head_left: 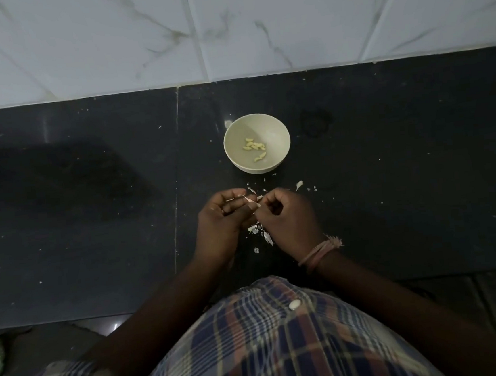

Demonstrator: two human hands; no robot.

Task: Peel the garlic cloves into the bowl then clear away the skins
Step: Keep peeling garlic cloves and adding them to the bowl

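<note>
A pale bowl (277, 131) stands on the black counter (92, 201) with several peeled yellowish garlic cloves (254, 146) inside. Just in front of it, my left hand (222, 220) and my right hand (288, 214) meet, fingers curled. Between their fingertips is a garlic clove (252, 201) with white skin sticking out; both hands pinch it. Loose white skins (259, 231) lie on the counter under and between my hands. Another unpeeled-looking piece (299, 184) lies to the right of my right hand's fingers.
Small skin flakes (263, 183) are scattered between the bowl and my hands. A white marble-patterned tiled wall (226, 24) rises behind the counter. The counter's front edge runs below my wrists. A thread band (318, 252) circles my right wrist.
</note>
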